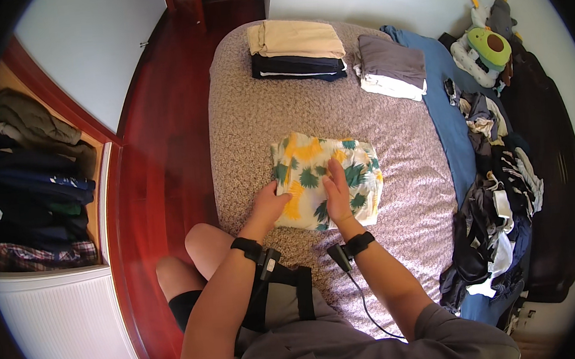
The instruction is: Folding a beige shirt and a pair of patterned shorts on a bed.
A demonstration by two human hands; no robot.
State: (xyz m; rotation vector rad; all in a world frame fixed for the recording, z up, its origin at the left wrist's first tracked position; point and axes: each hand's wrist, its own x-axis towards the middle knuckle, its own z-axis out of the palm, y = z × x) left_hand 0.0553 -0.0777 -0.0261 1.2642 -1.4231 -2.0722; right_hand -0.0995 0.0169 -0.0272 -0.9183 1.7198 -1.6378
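A folded white garment [309, 176] with yellow and green leafy print lies on the bed in front of me. My left hand [269, 204] is at its left edge, thumb over the top of the cloth and the other fingers partly hidden at the edge. Fingers stretched out, my right hand [336, 194] rests on the right half of the garment and holds nothing. Both wrists wear black straps with small devices.
The patterned bedspread [243, 129] carries a beige and dark folded stack [297, 38] and a grey and white stack [392, 63] farther off. Loose clothes [493, 217] heap along the right, near plush toys [490, 47]. Clothes fill an open wardrobe [38, 192] at left.
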